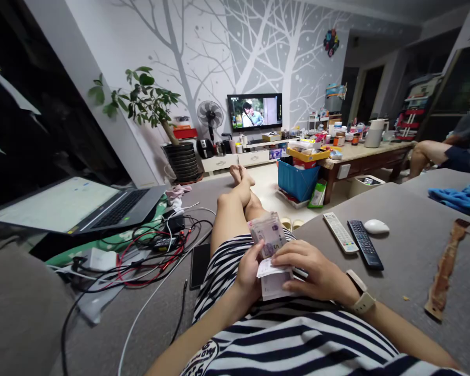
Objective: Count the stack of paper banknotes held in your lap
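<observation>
Over the striped lap (pixel 227 266), held up in both hands. Gripping the left edge of a stack of banknotes (pixel 269 236) with the left fingers (pixel 254 254), and grasping the right side and a folded-over part with the right fingers (pixel 297 256). Reaching past the left fingers toward the knees at the upper end, showing below the right fingers at the lower. Looks pale purple above, printed with a bold 5, and whiter at the fold, with uneven, layered edges.

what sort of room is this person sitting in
Probably a home living room: a television by a tree-patterned wall, a grey sofa with two remotes on it.
</observation>
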Demonstrator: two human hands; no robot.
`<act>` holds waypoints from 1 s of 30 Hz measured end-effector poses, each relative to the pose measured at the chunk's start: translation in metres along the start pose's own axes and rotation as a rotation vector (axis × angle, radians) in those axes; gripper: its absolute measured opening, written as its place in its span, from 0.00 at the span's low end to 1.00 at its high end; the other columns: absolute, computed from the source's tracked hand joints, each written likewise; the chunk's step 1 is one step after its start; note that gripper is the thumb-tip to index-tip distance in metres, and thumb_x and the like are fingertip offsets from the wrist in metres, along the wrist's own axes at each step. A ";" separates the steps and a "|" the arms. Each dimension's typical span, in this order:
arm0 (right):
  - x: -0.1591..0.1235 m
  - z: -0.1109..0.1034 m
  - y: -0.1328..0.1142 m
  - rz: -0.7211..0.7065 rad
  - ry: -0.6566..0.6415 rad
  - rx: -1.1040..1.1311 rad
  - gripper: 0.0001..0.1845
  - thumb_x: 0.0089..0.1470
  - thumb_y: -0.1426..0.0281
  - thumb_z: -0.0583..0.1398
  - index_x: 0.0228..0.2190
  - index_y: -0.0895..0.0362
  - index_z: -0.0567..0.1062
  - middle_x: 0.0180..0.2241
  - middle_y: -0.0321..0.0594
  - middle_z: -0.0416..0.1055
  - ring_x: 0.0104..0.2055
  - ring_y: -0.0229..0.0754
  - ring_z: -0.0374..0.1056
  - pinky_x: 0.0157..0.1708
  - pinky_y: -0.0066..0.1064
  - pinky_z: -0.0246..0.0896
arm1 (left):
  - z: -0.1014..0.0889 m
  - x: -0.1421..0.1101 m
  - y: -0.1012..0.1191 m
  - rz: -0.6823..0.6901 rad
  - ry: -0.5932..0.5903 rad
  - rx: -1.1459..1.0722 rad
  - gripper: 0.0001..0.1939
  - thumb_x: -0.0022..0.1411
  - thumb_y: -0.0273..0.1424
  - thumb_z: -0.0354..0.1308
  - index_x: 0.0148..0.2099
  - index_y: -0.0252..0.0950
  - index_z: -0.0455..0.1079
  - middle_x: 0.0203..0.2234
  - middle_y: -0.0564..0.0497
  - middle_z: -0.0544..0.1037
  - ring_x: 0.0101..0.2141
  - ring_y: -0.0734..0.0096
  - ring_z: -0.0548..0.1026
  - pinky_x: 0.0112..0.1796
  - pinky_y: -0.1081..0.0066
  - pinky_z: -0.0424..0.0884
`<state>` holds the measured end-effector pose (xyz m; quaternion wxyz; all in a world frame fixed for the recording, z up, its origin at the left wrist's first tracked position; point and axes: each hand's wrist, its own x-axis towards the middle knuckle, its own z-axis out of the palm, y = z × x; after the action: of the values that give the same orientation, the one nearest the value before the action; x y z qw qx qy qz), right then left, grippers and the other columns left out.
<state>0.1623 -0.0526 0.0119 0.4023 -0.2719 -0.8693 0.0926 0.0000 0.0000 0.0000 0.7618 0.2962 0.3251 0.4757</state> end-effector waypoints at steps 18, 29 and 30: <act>-0.009 0.036 0.033 0.409 0.442 0.572 0.14 0.60 0.57 0.61 0.33 0.56 0.78 0.30 0.39 0.75 0.31 0.42 0.69 0.33 0.31 0.65 | 0.000 -0.006 -0.001 -0.073 -0.074 -0.075 0.13 0.62 0.31 0.54 0.44 0.31 0.77 0.37 0.45 0.85 0.49 0.55 0.79 0.51 0.58 0.74; -0.002 0.019 0.015 0.214 0.143 0.568 0.30 0.65 0.49 0.50 0.30 0.58 0.79 0.31 0.44 0.76 0.35 0.45 0.71 0.40 0.35 0.63 | -0.004 0.006 -0.002 0.031 0.068 -0.028 0.11 0.61 0.31 0.54 0.32 0.33 0.76 0.29 0.47 0.84 0.43 0.55 0.81 0.45 0.61 0.76; -0.002 0.020 0.016 0.270 0.188 0.535 0.27 0.64 0.50 0.53 0.26 0.58 0.77 0.27 0.41 0.73 0.31 0.43 0.68 0.35 0.33 0.62 | -0.005 0.006 -0.002 0.034 0.061 -0.037 0.10 0.59 0.32 0.57 0.33 0.32 0.76 0.28 0.47 0.84 0.41 0.55 0.82 0.43 0.61 0.76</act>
<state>0.1548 -0.0388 -0.0083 0.5222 -0.2768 -0.7292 0.3451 -0.0008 0.0054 -0.0061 0.7488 0.2729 0.3343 0.5032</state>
